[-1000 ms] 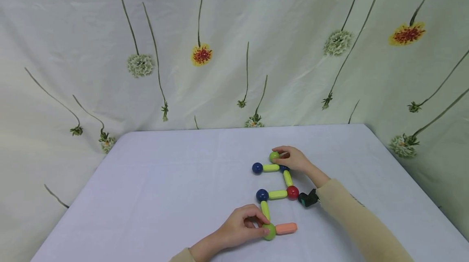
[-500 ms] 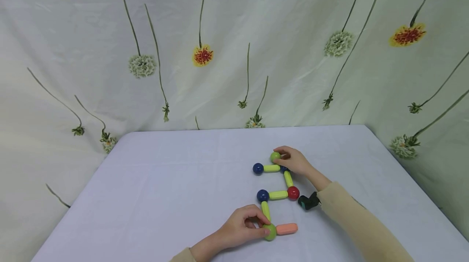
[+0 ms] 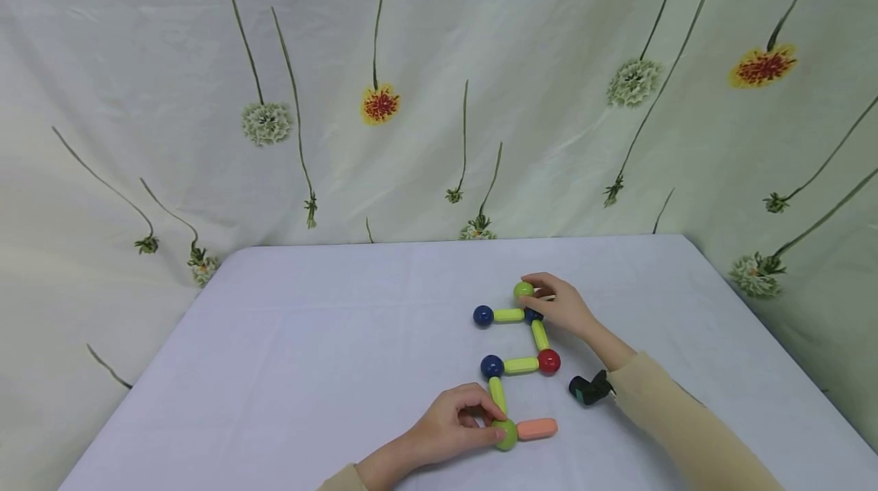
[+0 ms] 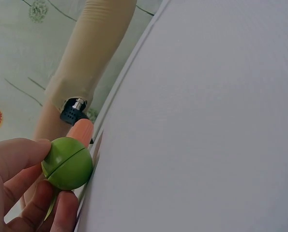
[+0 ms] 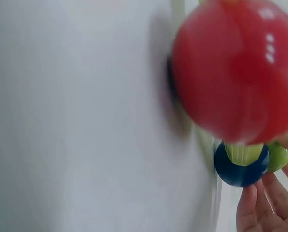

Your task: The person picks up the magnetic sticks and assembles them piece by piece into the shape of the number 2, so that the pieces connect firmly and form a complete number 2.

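Note:
Coloured balls and short rods form a zigzag chain on the white tabletop. At its near end my left hand [image 3: 456,422] pinches a green ball [image 3: 506,436], which has an orange rod [image 3: 537,428] on its right and a yellow-green rod [image 3: 497,397] behind it. My right hand [image 3: 559,304] grips another green ball [image 3: 523,290] at the far end, right by a blue ball [image 3: 533,316] that its fingers partly cover. In the right wrist view, fingertips touch this blue ball [image 5: 235,170]. Between the hands lie a red ball [image 3: 549,361] and a blue ball [image 3: 491,367], joined by a rod [image 3: 521,365].
One more blue ball [image 3: 483,316] ends the far rod [image 3: 509,315] on the left. A black wrist camera [image 3: 590,389] hangs beneath the right sleeve, beside the red ball. Behind the table [image 3: 309,338] hangs a flower-printed cloth [image 3: 425,33].
My right hand and its green ball have shifted slightly right, and the black wrist camera has moved right and nearer, away from the red ball. My left hand keeps its place.

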The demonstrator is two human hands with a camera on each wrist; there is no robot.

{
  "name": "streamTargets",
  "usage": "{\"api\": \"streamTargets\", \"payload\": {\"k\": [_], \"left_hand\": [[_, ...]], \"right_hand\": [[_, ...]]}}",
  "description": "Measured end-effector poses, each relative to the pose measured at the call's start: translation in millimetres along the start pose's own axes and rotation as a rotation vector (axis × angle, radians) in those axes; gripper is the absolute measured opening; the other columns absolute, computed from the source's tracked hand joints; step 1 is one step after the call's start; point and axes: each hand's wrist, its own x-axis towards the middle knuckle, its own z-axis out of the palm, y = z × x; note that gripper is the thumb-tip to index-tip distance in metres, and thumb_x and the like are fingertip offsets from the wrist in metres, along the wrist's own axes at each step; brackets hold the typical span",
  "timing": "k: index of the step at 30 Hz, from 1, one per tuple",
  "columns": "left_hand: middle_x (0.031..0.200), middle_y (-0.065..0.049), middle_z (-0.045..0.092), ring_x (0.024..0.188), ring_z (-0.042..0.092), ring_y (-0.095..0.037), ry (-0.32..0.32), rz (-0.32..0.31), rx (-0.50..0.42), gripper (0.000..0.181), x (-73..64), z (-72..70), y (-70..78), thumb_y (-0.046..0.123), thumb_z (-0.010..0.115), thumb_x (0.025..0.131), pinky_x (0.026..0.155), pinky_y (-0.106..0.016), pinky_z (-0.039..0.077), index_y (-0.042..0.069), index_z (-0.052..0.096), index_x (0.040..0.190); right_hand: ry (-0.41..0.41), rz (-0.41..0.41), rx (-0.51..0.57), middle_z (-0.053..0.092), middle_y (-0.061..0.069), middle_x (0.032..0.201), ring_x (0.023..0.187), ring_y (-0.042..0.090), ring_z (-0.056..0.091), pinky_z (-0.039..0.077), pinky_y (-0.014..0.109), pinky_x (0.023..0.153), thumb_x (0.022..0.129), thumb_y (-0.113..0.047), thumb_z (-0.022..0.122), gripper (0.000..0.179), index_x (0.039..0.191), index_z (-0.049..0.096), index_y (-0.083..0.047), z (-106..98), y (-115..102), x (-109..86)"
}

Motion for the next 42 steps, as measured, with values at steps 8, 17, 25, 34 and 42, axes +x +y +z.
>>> {"api": "streamTargets", "payload": {"k": [8,17,25,34,42], "left_hand": [[0.091,0.006,0.062,0.084,0.058,-0.006,0.004,-0.011,-0.002,0.015,0.1,0.1,0.3,0.02,0.073,0.082,0.069,-0.02,0.05,0.013,0.07,0.095],[0.092,0.004,0.062,0.083,0.058,-0.007,0.004,-0.013,0.003,0.015,0.2,-0.7,2.3,0.02,0.073,0.082,0.069,-0.02,0.049,0.013,0.07,0.095],[0.091,0.005,0.062,0.083,0.056,-0.007,0.004,-0.023,-0.009,0.015,0.7,-0.5,4.3,0.018,0.073,0.082,0.069,-0.02,0.049,0.013,0.069,0.095],[0.091,0.006,0.062,0.083,0.057,-0.007,0.006,-0.03,-0.004,0.014,0.4,-0.4,3.5,0.018,0.073,0.082,0.068,-0.02,0.048,0.013,0.069,0.095],[0.09,0.006,0.062,0.083,0.056,-0.006,0.006,-0.036,-0.006,0.014,-0.5,-0.6,3.2,0.018,0.073,0.082,0.068,-0.019,0.048,0.013,0.069,0.094]], "right_hand": [[0.061,-0.084,0.046,0.06,0.014,0.117,0.098,0.029,0.059,0.05,0.04,0.078,0.087,-0.027,0.067,0.045,0.124,0.056,-0.003,-10,4,-22.1],[0.083,-0.135,0.123,0.061,0.015,0.114,0.095,0.027,0.059,0.05,0.028,0.078,0.087,-0.018,0.069,0.041,0.121,0.056,0.0,-20,6,-50.0],[0.063,-0.085,0.173,0.061,0.014,0.113,0.096,0.025,0.058,0.05,0.022,0.076,0.086,-0.018,0.069,0.041,0.121,0.056,-0.002,-22,-5,-75.1],[0.005,-0.056,0.251,0.062,0.011,0.105,0.09,0.019,0.061,0.052,0.024,0.072,0.084,-0.015,0.071,0.038,0.116,0.058,0.0,-21,-9,-98.4],[-0.073,-0.046,0.286,0.061,0.013,0.104,0.088,0.014,0.06,0.052,0.025,0.072,0.082,-0.013,0.072,0.036,0.111,0.058,0.002,-21,2,-113.8]]}}
